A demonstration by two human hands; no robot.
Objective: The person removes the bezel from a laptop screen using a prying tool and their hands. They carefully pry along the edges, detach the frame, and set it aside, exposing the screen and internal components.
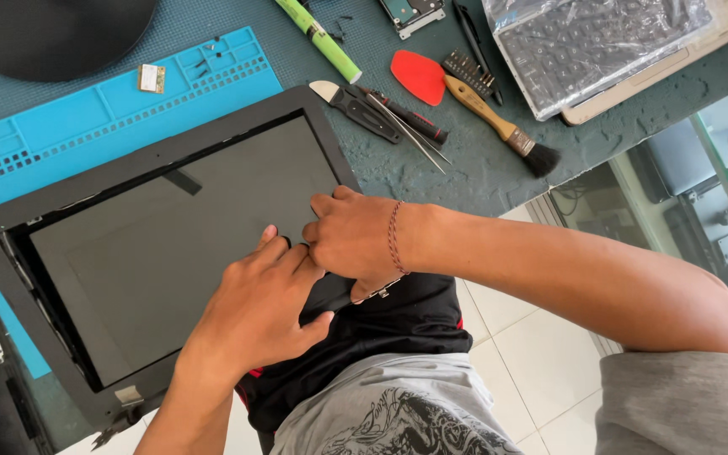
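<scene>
Textured green workbench [482, 168] is holding a laptop screen panel [170, 253] that is jutting over the edge toward the person's lap. Both hands are pressing together at its near edge: the left hand [259, 307] is lying flat, fingers spread, while the right hand [351, 236] is curling its fingers against the black frame [288, 105]. Beyond the right hand, a brush [499, 125], red pick [419, 76] and screwdrivers [406, 118] are lying; a blue mat [103, 118] is sitting beyond the left.
</scene>
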